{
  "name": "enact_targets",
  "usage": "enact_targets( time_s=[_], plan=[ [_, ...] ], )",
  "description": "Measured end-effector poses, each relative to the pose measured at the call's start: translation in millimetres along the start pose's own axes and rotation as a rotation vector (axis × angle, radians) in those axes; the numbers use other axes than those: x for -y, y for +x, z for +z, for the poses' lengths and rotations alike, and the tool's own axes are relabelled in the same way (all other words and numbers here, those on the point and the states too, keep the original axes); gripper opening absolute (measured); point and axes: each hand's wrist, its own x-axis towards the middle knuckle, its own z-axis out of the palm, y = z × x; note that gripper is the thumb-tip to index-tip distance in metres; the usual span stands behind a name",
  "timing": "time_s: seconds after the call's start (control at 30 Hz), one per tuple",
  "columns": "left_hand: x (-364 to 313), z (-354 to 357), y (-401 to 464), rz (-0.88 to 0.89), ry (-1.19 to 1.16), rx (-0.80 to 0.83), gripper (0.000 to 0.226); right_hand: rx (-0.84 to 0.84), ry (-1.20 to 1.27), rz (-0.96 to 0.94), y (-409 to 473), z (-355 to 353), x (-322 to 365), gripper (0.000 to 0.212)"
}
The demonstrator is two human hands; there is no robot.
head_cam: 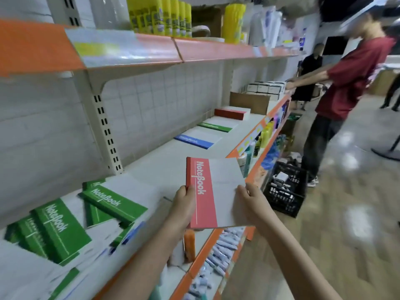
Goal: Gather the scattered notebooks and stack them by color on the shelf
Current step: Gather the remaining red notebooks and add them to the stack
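Head: green notebooks [58,226] scattered left; black crate [285,191] on floor.

Yellow bottles [159,16] above; black crate [285,189] beside a red-shirted person [350,79].

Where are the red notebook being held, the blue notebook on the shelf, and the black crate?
red notebook [203,202], head view, on its red band.
blue notebook [193,141], head view, on its blue band.
black crate [283,200], head view, on its front wall.
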Motion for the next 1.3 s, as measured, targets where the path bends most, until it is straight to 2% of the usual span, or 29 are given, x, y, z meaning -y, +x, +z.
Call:
enact_targets(
  time_s=[0.1, 0.2, 0.33, 0.6, 0.87, 1.0, 1.3],
  plan=[
    [1, 40, 16, -0.023, 0.003, 0.043, 0.027, -0.022, -0.002, 0.019, 19, -27, -19, 0.030],
    [3, 76, 34, 0.002, -0.008, 0.064, 0.026, -0.058, -0.049, 0.018, 40, -53, -35, 0.026],
    [-1, 119, 53, -0.016, 0.002, 0.149, 0.024, -0.121, -0.121, 0.033, 68, -86, -54, 0.036],
    [-22, 196, 115, -0.030, -0.015, 0.247, 0.035, -0.192, -0.123, 0.069, 138, -136, -77, 0.035],
    [-64, 273, 221, 0.012, 0.001, 0.233, 0.033, -0.163, -0.101, 0.037, 265, -177, -80, 0.021],
    [-91, 306, 281, -0.005, -0.031, 0.216, 0.032, -0.156, -0.155, 0.069, 339, -193, -72, 0.033],
    [-129, 351, 389, -0.020, -0.034, 0.182, 0.035, -0.120, -0.140, 0.058, 469, -211, -64, 0.029]
  ],
)
